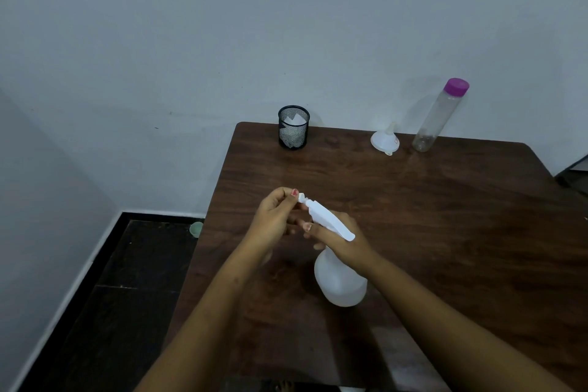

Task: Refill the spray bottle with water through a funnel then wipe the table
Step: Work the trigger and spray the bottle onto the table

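A white spray bottle (340,280) stands on the dark wooden table (445,207), near its left side, with the trigger head pointing up and to the left. My right hand (342,240) grips the bottle's neck under the trigger head. My left hand (275,216) pinches the small nozzle tip between thumb and fingers. A white funnel (384,139) lies mouth down at the back of the table. Beside it on the right stands a clear, tall bottle (437,118) with a purple cap, which looks nearly empty.
A black mesh cup (293,127) holding white paper or cloth stands at the table's back left corner. The table's left edge runs close to my left arm, with dark floor below and a small green cup (196,228) on the floor. A blue-grey wall stands behind.
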### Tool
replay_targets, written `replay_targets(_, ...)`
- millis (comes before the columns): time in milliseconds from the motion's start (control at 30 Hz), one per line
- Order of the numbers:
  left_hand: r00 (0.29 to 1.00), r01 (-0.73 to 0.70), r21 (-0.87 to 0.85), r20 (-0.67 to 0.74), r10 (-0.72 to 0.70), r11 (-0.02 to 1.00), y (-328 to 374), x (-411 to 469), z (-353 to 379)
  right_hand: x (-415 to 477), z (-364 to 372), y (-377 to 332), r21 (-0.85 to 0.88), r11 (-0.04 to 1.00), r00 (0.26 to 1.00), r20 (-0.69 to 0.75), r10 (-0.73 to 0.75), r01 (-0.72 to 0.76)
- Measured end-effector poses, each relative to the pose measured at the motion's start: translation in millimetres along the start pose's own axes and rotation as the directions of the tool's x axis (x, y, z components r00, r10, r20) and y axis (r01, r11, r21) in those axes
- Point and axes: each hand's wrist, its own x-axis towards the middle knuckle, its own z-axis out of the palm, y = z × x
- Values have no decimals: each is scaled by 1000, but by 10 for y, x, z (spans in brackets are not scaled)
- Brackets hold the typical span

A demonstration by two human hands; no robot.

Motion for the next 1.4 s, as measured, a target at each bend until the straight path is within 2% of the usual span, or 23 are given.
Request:
replay_targets(167,998,8,-108,-68,-15,994,17,-11,-32,45,40,11,-49,999,995,-97,11,-16)
replay_targets(333,996,-38,-120,-83,28,992,51,-14,-29,54,50,36,-95,995,987,-162,3,-18)
replay_targets(533,995,-55,-42,-90,51,998,48,12,-28,94,22,13,20,1000,999,-33,12,-11)
replay_targets(733,994,-64,-31,-85,61,997,55,46,-26,93,27,34,-63,998,990,-138,-3,-6)
replay_targets(900,996,-71,-21,-64,69,997,61,75,-13,84,8,-55,1,1000,999,-47,-18,18)
replay_targets(1000,994,-101,-29,-49,99,994,118,106,13,92,-38,-98,95,995,998,-63,-6,12)
replay_targets(1100,990,-139,-50,-25,138,989,201,149,58,124,-80,-92,54,994,994,-61,-90,94)
replay_targets(1267,991,-136,-38,3,136,990,254,196,97,136,-11,-92,89,991,983,-165,-82,97)
replay_targets(1400,992,-120,-81,27,123,989,220,191,103,130,-21,-39,130,992,963,-268,41,-6)
